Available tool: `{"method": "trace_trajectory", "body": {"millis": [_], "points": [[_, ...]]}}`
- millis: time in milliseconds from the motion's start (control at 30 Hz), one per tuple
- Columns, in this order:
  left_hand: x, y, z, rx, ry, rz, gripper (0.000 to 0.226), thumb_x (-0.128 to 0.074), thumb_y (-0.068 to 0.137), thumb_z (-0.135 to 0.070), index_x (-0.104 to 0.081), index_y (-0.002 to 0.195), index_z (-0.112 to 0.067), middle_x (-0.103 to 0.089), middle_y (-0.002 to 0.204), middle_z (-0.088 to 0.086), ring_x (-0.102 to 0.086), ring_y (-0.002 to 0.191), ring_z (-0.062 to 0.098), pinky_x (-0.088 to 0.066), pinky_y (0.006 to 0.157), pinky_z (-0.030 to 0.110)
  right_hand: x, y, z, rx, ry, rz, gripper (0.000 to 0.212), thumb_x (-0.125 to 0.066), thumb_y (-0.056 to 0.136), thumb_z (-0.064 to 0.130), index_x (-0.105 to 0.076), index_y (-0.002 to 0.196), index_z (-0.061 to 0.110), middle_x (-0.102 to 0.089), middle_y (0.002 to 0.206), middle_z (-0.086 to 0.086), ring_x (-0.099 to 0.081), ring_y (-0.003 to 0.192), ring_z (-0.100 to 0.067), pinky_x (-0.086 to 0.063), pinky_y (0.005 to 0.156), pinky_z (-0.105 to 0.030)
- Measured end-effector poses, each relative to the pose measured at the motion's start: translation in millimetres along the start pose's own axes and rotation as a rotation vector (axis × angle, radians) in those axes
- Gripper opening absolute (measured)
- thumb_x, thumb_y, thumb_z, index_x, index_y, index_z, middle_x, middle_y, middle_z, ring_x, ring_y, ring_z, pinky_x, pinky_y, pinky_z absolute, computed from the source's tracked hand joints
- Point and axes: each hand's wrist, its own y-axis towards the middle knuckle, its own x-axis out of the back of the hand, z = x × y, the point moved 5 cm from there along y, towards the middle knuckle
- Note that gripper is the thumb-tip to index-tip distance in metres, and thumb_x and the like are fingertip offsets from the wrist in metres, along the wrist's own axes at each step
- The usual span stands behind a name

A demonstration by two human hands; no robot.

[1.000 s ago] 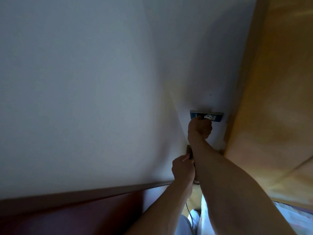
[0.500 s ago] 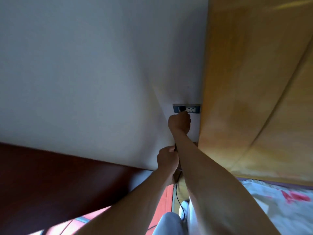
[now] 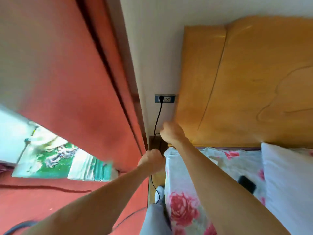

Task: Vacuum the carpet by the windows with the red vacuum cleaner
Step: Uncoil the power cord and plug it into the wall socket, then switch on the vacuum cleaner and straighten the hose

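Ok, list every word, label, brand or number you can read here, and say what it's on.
None: no text can be read in this view.
On the wall socket: any marking is too small to read.
On the green and white picture at the left: blurred, no letters made out.
On the flowered bedsheet: roses only, no words.
On the black object on the bed: no label shows.

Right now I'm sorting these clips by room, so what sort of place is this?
Most likely a bedroom: a flowered bedsheet and a white pillow lie below a wooden headboard, and a black cord is plugged into the wall socket beside it.
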Motion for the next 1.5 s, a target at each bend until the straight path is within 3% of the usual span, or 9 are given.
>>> {"method": "trace_trajectory", "body": {"millis": [233,367,533,733,900,1000,1133,1367,1500], "points": [[26.0,-132.5,123.7,-0.084,0.081,-0.182,0.034,-0.053,0.088,-0.031,-0.068,0.108,-0.009,-0.069,0.108,0.015,-0.066,0.102,0.036,-0.053,0.079,0.037,-40.2,-151.2,53.9,0.057,-0.305,0.072,0.022,-0.044,0.093,0.008,-0.064,0.101,0.003,-0.065,0.112,-0.021,-0.061,0.106,-0.039,-0.046,0.079,-0.036],[38.4,-215.8,234.2,-0.077,0.026,-0.250,0.029,-0.052,0.087,-0.032,-0.068,0.091,-0.008,-0.067,0.087,0.013,-0.068,0.088,0.034,-0.052,0.070,0.037,-104.5,-212.3,120.4,0.163,-0.398,0.244,0.025,-0.039,0.091,0.009,-0.042,0.066,0.013,-0.047,0.071,-0.009,-0.050,0.072,-0.033,-0.035,0.058,-0.034],[44.5,-301.7,376.1,0.116,-0.031,-0.336,0.027,-0.053,0.087,-0.030,-0.066,0.088,-0.006,-0.069,0.093,0.018,-0.066,0.087,0.034,-0.048,0.069,0.035,-187.0,-260.8,222.8,0.397,-0.496,0.357,0.027,-0.043,0.090,0.022,-0.069,0.098,0.015,-0.069,0.111,-0.011,-0.064,0.102,-0.033,-0.050,0.084,-0.037],[29.0,-378.2,491.9,0.320,-0.092,-0.352,0.026,-0.055,0.085,-0.027,-0.064,0.081,-0.002,-0.064,0.083,0.019,-0.064,0.085,0.036,-0.047,0.068,0.034,-266.7,-325.8,323.5,0.670,-0.709,0.478,0.024,-0.045,0.095,0.021,-0.065,0.093,0.008,-0.067,0.103,-0.013,-0.064,0.096,-0.032,-0.042,0.071,-0.031],[18.3,-411.0,548.7,0.411,-0.104,-0.385,0.027,-0.054,0.087,-0.032,-0.060,0.078,-0.007,-0.068,0.092,0.018,-0.065,0.089,0.037,-0.043,0.065,0.033,-308.9,-351.8,381.5,0.820,-0.835,0.578,0.025,-0.045,0.096,0.019,-0.062,0.082,0.008,-0.065,0.096,-0.017,-0.061,0.090,-0.032,-0.045,0.072,-0.032],[16.5,-423.7,574.1,0.446,-0.128,-0.405,0.025,-0.054,0.088,-0.032,-0.053,0.073,-0.011,-0.068,0.092,0.017,-0.064,0.086,0.036,-0.044,0.065,0.034,-333.1,-353.3,404.6,0.892,-0.890,0.616,0.023,-0.045,0.095,0.021,-0.063,0.096,0.008,-0.067,0.106,-0.016,-0.063,0.099,-0.033,-0.044,0.075,-0.033],[15.7,-437.5,607.5,0.526,-0.151,-0.374,0.022,-0.051,0.089,-0.031,-0.052,0.077,-0.013,-0.063,0.089,0.012,-0.061,0.085,0.034,-0.043,0.066,0.033,-368.1,-340.8,429.3,0.951,-0.938,0.680,0.024,-0.046,0.094,0.019,-0.065,0.096,0.004,-0.068,0.102,-0.014,-0.061,0.080,-0.029,-0.050,0.073,-0.034],[19.0,-473.2,663.8,0.719,-0.200,-0.344,0.025,-0.047,0.090,-0.026,-0.040,0.068,-0.016,-0.053,0.077,0.007,-0.049,0.073,0.030,-0.042,0.066,0.033,-421.3,-339.8,490.8,1.031,-0.959,0.724,0.028,-0.046,0.093,0.017,-0.068,0.103,0.003,-0.067,0.111,-0.019,-0.063,0.103,-0.035,-0.048,0.081,-0.035],[22.1,-493.1,696.3,0.767,-0.252,-0.356,0.032,-0.045,0.093,-0.026,-0.038,0.063,-0.017,-0.050,0.074,0.005,-0.050,0.074,0.031,-0.041,0.067,0.032,-449.9,-356.9,531.3,1.090,-0.981,0.739,0.021,-0.046,0.091,0.015,-0.060,0.078,0.006,-0.068,0.095,-0.018,-0.063,0.091,-0.034,-0.053,0.080,-0.037]]}}
